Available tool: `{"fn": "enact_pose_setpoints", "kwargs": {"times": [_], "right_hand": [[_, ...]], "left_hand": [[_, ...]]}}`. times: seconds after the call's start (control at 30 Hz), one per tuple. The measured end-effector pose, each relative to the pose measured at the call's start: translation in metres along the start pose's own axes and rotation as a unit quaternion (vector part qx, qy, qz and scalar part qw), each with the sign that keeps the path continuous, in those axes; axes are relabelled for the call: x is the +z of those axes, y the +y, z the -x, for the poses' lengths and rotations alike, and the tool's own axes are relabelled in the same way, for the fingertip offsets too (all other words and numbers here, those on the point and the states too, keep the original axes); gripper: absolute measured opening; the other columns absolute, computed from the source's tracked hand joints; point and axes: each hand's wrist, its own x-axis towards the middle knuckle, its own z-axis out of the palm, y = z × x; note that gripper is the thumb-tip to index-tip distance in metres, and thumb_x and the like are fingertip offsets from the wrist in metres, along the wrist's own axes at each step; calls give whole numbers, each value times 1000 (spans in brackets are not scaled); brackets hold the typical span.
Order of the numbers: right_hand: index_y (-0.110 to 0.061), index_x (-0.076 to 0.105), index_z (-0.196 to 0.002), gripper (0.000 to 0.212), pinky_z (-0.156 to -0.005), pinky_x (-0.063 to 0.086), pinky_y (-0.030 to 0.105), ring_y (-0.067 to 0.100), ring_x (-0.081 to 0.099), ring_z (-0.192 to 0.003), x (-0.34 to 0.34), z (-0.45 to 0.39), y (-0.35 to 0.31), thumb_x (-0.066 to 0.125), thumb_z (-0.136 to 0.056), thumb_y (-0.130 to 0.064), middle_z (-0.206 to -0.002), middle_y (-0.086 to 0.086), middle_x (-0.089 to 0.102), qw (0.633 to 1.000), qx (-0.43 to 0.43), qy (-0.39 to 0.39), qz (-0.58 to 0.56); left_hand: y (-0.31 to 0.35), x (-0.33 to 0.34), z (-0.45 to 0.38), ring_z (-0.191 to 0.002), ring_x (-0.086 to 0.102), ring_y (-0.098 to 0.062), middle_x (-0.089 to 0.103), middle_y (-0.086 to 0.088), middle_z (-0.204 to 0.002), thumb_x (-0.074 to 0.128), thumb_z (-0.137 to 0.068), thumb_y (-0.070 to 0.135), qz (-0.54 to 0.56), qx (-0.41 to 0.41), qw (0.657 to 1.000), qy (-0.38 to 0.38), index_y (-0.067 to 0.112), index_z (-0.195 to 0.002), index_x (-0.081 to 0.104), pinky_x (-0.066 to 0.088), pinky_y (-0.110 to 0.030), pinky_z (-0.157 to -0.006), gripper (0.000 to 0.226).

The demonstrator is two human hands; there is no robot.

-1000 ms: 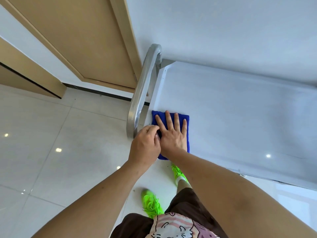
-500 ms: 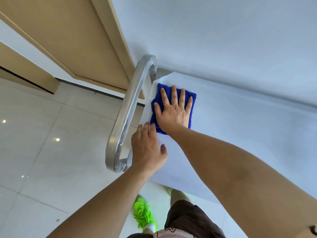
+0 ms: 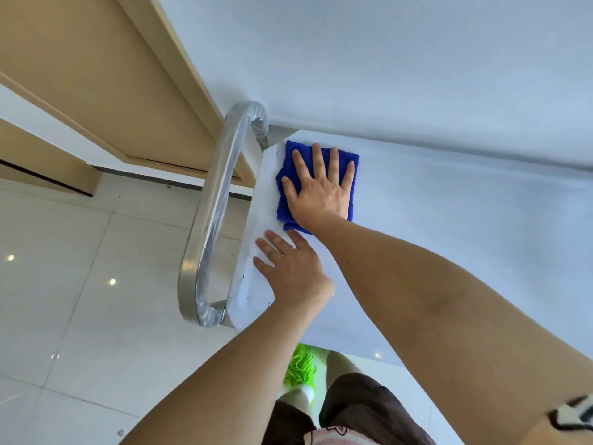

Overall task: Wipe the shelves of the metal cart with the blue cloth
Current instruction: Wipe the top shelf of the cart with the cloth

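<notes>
The folded blue cloth (image 3: 349, 162) lies flat at the far left corner of the metal cart's top shelf (image 3: 465, 239). My right hand (image 3: 319, 187) presses down on the cloth with its fingers spread, covering most of it. My left hand (image 3: 292, 268) rests palm down on the bare shelf just nearer than the cloth, fingers apart, holding nothing. The cart's lower shelves are hidden under the top one.
A curved metal handle (image 3: 211, 226) wrapped in clear film stands at the cart's left end. A white wall runs behind the cart, and a wooden door (image 3: 96, 75) is at the far left. Glossy floor tiles (image 3: 80, 316) spread to the left. My green shoes show below the shelf's near edge.
My right hand has slid the cloth along the left end from the near edge to the far corner. My left hand has opened flat on the shelf.
</notes>
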Motion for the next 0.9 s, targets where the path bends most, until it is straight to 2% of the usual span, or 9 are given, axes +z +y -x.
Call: {"fn": "enact_pose_setpoints", "kwargs": {"times": [0.1,0.2,0.27,0.37,0.5,0.6,0.67,0.77,0.9], "right_hand": [[-41,8,-160,67,-119,-16,58,30,-10,-155,-3,8,23,12,-98,-66,-171,-2,1,1000,9,2,0],[-42,8,-160,66,-119,-15,58,30,-10,-155,-9,13,49,13,-98,-66,-171,-3,1,1000,17,5,-2],[-42,8,-159,66,-120,-14,57,30,-9,-155,-12,16,68,13,-98,-66,-171,-4,1,1000,25,7,-1],[-42,8,-159,67,-120,-15,57,29,-9,-155,-17,23,95,13,-97,-66,-171,-4,2,999,32,7,-1],[-43,9,-159,66,-120,-16,56,29,-9,-155,-25,33,137,13,-98,-66,-170,-4,2,999,30,8,-7],[-43,9,-159,66,-120,-16,56,29,-8,-155,-31,43,174,14,-98,-66,-170,-4,3,999,34,10,-10],[-42,10,-159,66,-120,-15,56,29,-8,-155,-37,48,199,13,-97,-66,-170,-4,3,999,36,13,-12],[-42,11,-159,66,-120,-15,56,30,-7,-155,-45,54,236,14,-98,-66,-170,-3,4,999,39,15,-9],[-42,11,-159,67,-120,-14,56,30,-7,-155,-55,61,278,13,-98,-66,-170,-3,4,999,50,18,-9]], "left_hand": [[20,10,11,-146,-10,-48,-10,-20,-161,67,-81,32,5,70,997,32,14,-155,-3,13,-64,-115,103],[26,22,20,-145,-15,-48,-18,-14,-161,71,-76,54,0,109,994,14,22,-155,-5,9,-68,-112,114],[32,24,18,-144,-19,-49,-23,-14,-160,75,-70,61,-14,104,994,-7,23,-154,-7,6,-71,-111,124],[40,21,14,-143,-18,-51,-23,-15,-160,80,-66,57,-21,75,997,-24,23,-154,-8,7,-72,-110,128],[43,18,18,-146,-10,-47,-17,-12,-162,81,-65,56,-43,45,998,-13,27,-154,-5,16,-65,-114,127],[62,17,29,-148,-2,-42,-8,-10,-164,78,-75,38,-33,-2,999,13,26,-155,2,20,-56,-117,111],[93,24,41,-148,0,-41,0,-10,-164,65,-84,25,-46,22,997,51,25,-155,12,21,-55,-116,88],[154,40,66,-148,3,-39,4,-5,-164,66,-85,44,-9,79,995,60,31,-153,18,26,-58,-113,84],[210,65,86,-148,2,-41,-1,-5,-164,57,-83,68,6,107,993,48,33,-154,13,25,-62,-112,91]]}}
